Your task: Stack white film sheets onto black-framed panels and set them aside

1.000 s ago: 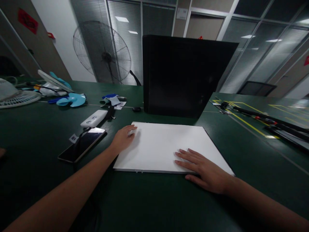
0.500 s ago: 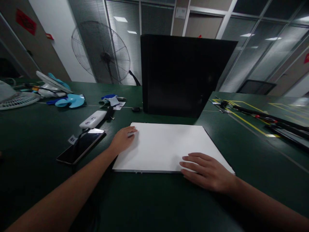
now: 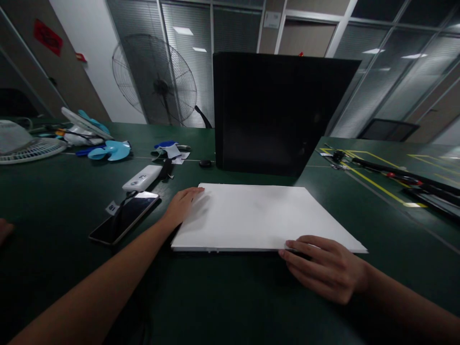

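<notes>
A flat white panel (image 3: 244, 215) lies in front of me on the dark green table (image 3: 230, 297). At its left edge is my left hand (image 3: 180, 207), fingers close together and closed along that side, the index fingertip at the far left corner. My right hand (image 3: 327, 266) pinches the near edge right of its middle, fingertips at the rim, the thumb hidden. The panel's right near corner sticks out beyond the right hand and looks slightly raised.
Behind the panel stands a large black box-like object (image 3: 276, 115). Left are a phone (image 3: 124, 220), a white device (image 3: 143, 178), a blue fan blade (image 3: 111, 150) and a white fan grille (image 3: 32, 151). Black rods (image 3: 406, 177) lie right. Part of another hand (image 3: 5, 231) shows at far left.
My left fingers have gone from lying on the panel to its left edge. My right hand has moved right and down to the near edge. The panel's near right corner has shifted right and up.
</notes>
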Demonstrator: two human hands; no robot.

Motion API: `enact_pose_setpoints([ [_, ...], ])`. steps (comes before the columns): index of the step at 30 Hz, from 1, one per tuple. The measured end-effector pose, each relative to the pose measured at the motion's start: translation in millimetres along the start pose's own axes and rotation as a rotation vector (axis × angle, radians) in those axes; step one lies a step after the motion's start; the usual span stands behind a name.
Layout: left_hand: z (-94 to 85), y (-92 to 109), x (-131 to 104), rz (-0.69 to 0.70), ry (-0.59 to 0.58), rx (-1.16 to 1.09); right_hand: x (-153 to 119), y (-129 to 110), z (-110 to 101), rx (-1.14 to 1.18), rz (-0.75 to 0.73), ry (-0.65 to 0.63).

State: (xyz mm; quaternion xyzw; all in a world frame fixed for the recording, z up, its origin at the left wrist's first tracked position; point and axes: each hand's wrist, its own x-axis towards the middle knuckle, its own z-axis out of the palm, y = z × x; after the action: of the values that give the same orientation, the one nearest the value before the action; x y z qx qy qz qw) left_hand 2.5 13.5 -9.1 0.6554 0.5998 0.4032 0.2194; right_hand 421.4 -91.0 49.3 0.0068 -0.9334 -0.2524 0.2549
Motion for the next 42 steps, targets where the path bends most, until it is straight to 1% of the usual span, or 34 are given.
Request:
enact_pose_setpoints([
  [3,0.7,-4,4,-0.039,0.009,-0.068,-4,6,-6,-0.01,-0.014,-0.025],
  [7,1.7,-9,6,-0.036,-0.049,-0.099,-17,15,-14,-0.011,-0.032,-0.054],
  [10,-0.8,-9,4,0.046,-0.097,-0.047,-26,25,-20,-0.025,-0.01,-0.073],
  [14,-2.5,-8,1,0.173,-0.103,0.028,-33,43,-26,-0.03,0.007,-0.035],
  [19,-0.8,-7,0,0.223,-0.128,0.08,-37,56,-27,-0.016,0.017,-0.016],
  [22,-1.7,-4,0,0.251,-0.142,0.117,-46,53,-19,-0.005,0.03,-0.02],
  [24,-2.8,-1,-1,0.284,-0.156,0.148,-55,47,-10,-0.01,0.105,-0.026],
  [27,-3.8,5,-4,0.321,-0.182,0.187,-69,36,4,-0.065,0.257,-0.025],
  [30,-2.4,9,-6,0.329,-0.199,0.216,-79,28,7,-0.09,0.312,-0.021],
  [32,-0.1,9,-7,0.342,-0.218,0.238,-82,25,1,-0.09,0.341,-0.014],
  [35,4.5,9,-7,0.371,-0.27,0.27,-85,16,-18,-0.114,0.402,-0.002],
  [38,7.9,11,-8,0.337,-0.303,0.303,-89,-1,-44,-0.142,0.457,0.008],
  [42,10.0,15,-9,0.278,-0.298,0.311,-93,-31,-84,-0.191,0.572,-0.009],
])
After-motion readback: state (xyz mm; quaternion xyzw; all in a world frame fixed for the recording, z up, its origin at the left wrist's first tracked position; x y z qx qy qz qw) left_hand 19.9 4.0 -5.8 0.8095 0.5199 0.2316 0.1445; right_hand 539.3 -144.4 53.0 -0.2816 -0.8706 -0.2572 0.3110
